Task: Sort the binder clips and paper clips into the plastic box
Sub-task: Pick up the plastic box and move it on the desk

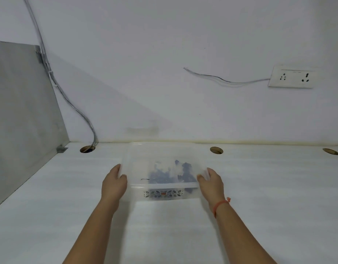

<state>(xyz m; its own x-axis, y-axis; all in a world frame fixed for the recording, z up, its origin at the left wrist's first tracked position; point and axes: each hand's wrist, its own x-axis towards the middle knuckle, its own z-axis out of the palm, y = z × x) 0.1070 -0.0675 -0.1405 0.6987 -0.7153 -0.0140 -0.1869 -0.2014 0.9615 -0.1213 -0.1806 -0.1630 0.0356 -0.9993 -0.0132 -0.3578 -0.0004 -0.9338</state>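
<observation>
Plastic box (137, 155) gripped between left hand (113, 184) and right hand (211, 182).

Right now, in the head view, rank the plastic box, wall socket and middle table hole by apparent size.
Largest to smallest:
plastic box
wall socket
middle table hole
The box is nearest the camera, which flatters it.

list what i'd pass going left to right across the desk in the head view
metal side panel → desk hole with cables → left hand → plastic box → right hand → desk hole at far right
</observation>
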